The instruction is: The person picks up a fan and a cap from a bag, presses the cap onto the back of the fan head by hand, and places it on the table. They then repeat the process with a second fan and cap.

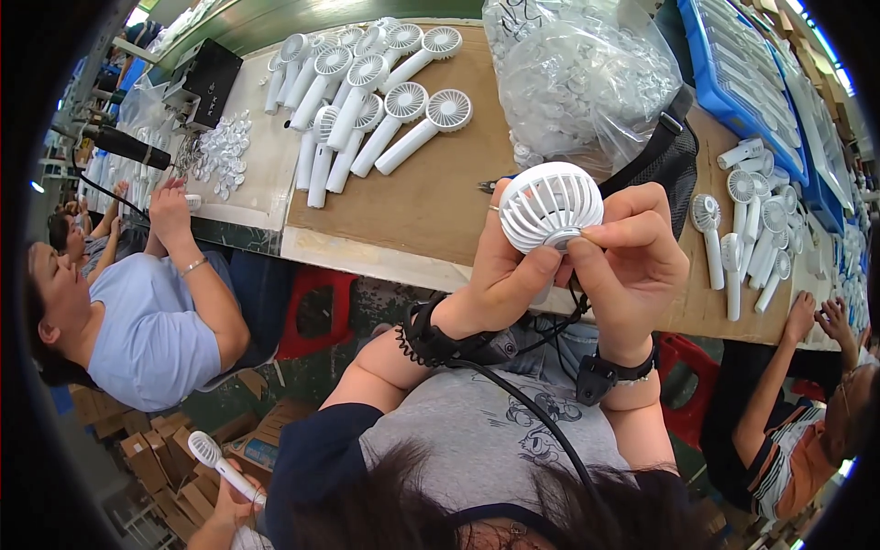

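Above the table's front edge, my left hand [502,275] is closed around a white handheld fan [548,197], its round grille tilted up toward me. The fan's handle is mostly hidden behind my hands. At the grille's hub sits a small round cap [561,236]. My right hand [634,266] pinches at this cap with thumb and forefinger, touching the grille's lower edge. Both thumbs are close together there. Just behind the fan, the tip of a small dark tool [488,186] lies on the cardboard.
Several white handheld fans [403,101] lie at the back left, more [756,206] on the right. A clear bag of small round parts [587,87] stands behind my hands, beside a black mesh strap [660,151]. Blue crates [733,82] line the back right. Co-workers sit on both sides.
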A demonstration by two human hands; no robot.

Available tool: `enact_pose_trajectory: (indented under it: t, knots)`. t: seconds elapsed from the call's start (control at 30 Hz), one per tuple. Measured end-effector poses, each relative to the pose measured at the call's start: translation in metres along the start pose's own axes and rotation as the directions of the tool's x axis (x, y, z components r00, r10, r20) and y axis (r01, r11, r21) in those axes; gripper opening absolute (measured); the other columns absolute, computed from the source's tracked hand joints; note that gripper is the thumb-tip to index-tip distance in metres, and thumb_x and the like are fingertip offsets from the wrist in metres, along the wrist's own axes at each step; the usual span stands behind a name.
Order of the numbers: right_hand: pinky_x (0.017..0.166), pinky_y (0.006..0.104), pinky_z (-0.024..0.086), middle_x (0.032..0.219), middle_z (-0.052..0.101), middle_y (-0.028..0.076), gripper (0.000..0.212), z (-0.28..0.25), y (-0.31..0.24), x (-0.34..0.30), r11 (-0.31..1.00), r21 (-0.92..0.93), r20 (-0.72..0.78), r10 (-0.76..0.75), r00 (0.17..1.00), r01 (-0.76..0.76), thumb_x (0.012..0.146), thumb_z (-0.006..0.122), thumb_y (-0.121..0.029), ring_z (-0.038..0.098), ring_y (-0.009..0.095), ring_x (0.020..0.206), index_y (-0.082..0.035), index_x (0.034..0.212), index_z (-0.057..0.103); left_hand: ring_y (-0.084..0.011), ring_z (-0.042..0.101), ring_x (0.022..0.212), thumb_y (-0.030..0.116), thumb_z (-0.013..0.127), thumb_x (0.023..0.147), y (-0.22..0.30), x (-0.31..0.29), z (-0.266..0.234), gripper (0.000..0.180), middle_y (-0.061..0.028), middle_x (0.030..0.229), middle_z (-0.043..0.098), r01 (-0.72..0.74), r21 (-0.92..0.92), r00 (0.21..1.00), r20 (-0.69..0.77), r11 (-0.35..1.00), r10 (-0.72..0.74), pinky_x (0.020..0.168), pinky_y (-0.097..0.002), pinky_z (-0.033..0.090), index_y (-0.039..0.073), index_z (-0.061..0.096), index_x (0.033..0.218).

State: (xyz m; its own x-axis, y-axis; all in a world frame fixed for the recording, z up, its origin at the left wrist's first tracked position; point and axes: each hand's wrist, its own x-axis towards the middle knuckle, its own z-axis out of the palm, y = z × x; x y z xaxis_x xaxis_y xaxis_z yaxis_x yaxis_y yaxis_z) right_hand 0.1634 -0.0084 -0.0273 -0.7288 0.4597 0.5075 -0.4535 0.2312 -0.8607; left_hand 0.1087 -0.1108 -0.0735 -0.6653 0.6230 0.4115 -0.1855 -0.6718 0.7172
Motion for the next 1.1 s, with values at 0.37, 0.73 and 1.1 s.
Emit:
enact_pose_trajectory:
  t: [0.37,0.73,1.1]
  knots:
    - [0.070,0.0226,0.039,0.082,0.048,0.005,0.020,-0.002,-0.001,0.004,0.999,0.020,0.044,0.038,0.998,-0.039,0.061,0.069,0.005,0.046,0.011,0.076,-0.002,0.077,0.060,-0.0063,0.043,0.062,0.015,0.047,0.086,0.000,0.003,-0.001,0.045,-0.0075,0.095,0.048,-0.013,0.040,1.000,-0.024,0.999,0.014,0.053,-0.0201,0.039,0.006,0.023,0.123]
    - [0.060,0.0188,0.045,0.096,0.050,0.005,0.044,0.004,-0.009,0.007,0.859,0.323,0.212,0.342,0.915,-0.396,0.072,0.062,0.005,0.051,0.010,0.083,0.002,0.114,0.048,-0.0055,0.043,0.060,0.023,0.049,0.085,0.002,-0.003,-0.001,0.047,-0.0068,0.093,0.048,0.051,0.060,0.997,-0.068,0.997,-0.046,0.049,-0.0189,0.038,0.003,0.025,0.120]
    - [0.050,0.0159,0.043,0.101,0.050,0.007,0.037,0.006,0.005,0.004,0.956,0.243,0.221,0.112,0.969,-0.166,0.076,0.056,0.005,0.051,0.008,0.081,0.004,0.113,0.050,-0.0043,0.043,0.061,0.024,0.047,0.086,-0.002,-0.003,-0.002,0.046,-0.0047,0.092,0.048,0.043,0.162,0.994,-0.105,0.986,-0.026,0.048,-0.0176,0.037,0.001,0.026,0.120]
